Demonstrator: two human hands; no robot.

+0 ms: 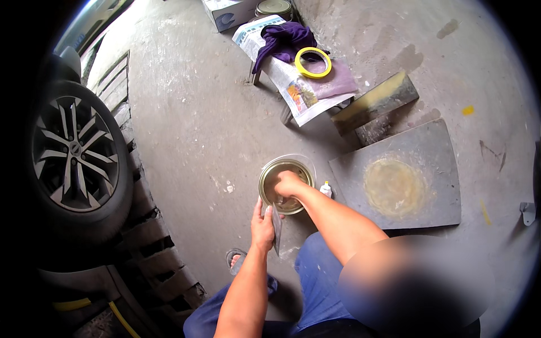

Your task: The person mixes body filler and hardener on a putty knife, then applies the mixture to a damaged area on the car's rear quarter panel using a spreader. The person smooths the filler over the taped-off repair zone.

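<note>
One open, round, gold-rimmed metal can (267,169) stands on the grey concrete floor (191,112), near the flat grey panel's (431,152) upper-left corner. The left hand (262,228) holds a thin grey plate (276,234); the right hand (289,185) dips inside, grip hidden. Opening is done; work inside looks unfinished.

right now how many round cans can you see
2: one open can with the right hand inside, one far can at the top edge beside a box; more may be hidden.
</note>
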